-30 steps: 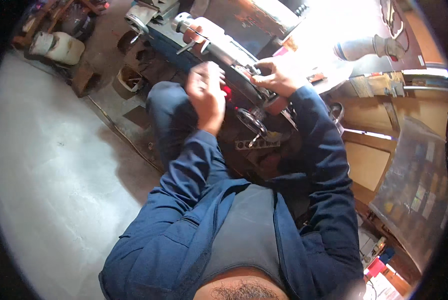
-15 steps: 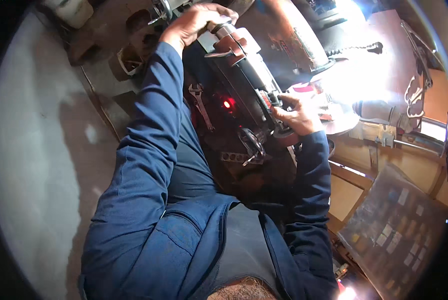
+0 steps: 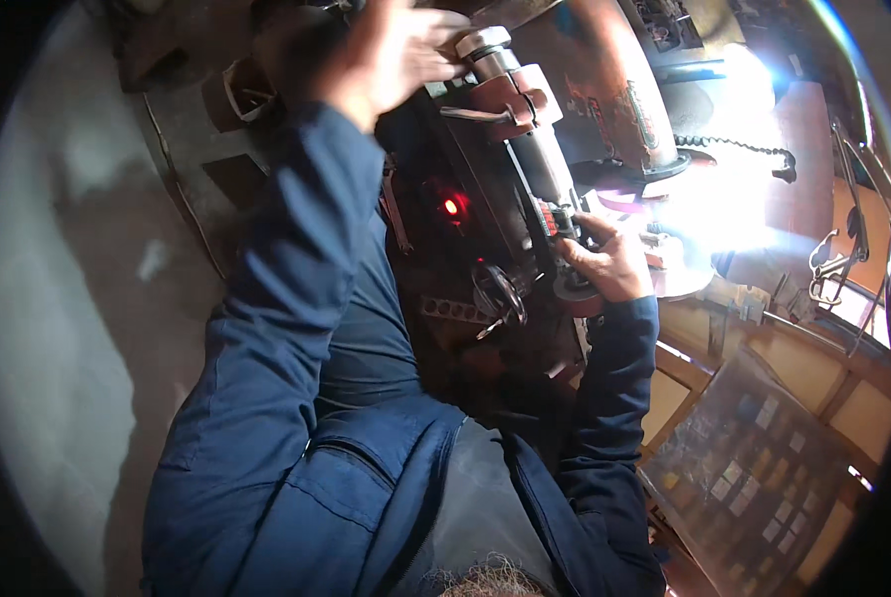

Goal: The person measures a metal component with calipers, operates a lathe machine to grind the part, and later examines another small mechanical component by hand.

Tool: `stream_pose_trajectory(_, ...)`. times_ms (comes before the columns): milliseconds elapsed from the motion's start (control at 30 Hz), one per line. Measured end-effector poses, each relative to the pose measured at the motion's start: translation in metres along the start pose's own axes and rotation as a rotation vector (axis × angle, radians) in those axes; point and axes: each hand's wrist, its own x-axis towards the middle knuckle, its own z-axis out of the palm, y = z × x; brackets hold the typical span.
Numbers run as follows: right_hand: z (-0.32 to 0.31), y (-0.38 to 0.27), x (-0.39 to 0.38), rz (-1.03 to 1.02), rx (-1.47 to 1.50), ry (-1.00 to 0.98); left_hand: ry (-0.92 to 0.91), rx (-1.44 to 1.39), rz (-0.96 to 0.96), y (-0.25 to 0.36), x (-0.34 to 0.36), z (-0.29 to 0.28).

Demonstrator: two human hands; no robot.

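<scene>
A machine attachment with a long metal cylinder [image 3: 537,149] lies slantwise before me, clasped by a reddish-brown clamp [image 3: 510,107] with a lever. At its far end sits a round metal cap [image 3: 483,41]. My left hand [image 3: 381,60] hovers just left of that cap, apart from it, its blurred fingers stretched out. Around the cylinder's near end, my right hand [image 3: 612,261] is closed, thumb and fingers pinching a small dark part I cannot make out. Beside that hand is a grinding wheel [image 3: 577,297]. A handwheel [image 3: 500,296] sits on the machine's near side.
A large reddish-brown motor housing [image 3: 614,95] stands right of the cylinder. Bright lamp glare washes out the area beyond it. A red indicator light [image 3: 451,207] glows on the dark machine. A dark, coiled cord [image 3: 739,146] and a transparent sheet [image 3: 744,463] over small items are to the right.
My left hand has come off the cylinder's far cap and moved left. My right hand stays at the near end. The whole view has shifted slightly.
</scene>
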Motion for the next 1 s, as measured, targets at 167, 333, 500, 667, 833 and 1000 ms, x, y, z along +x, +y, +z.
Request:
stream_pose_trajectory(167,-0.004,-0.031,0.002,0.125,-0.003,-0.082,0.215,-0.355,0.399,-0.006,0.041,-0.064)
stream_pose_trajectory(333,0.002,-0.005,0.01,-0.071,-0.161,0.024,0.068,-0.266,0.115,-0.043,0.087,-0.004)
stream_pose_trajectory(500,0.002,-0.015,0.001,0.064,-0.023,-0.023,0.054,-0.12,0.006,-0.017,0.007,-0.024)
stream_pose_trajectory(667,0.0,-0.019,-0.002,-0.008,-0.095,0.006,-0.173,-0.592,0.574,0.002,0.041,-0.053)
stream_pose_trajectory(833,0.0,-0.035,-0.001,-0.149,-0.114,0.042,-0.433,-0.244,0.332,-0.029,0.08,-0.02)
stream_pose_trajectory(1000,-0.011,-0.029,-0.074,-0.23,-0.102,0.583,-0.371,0.052,0.229,-0.027,0.081,-0.014)
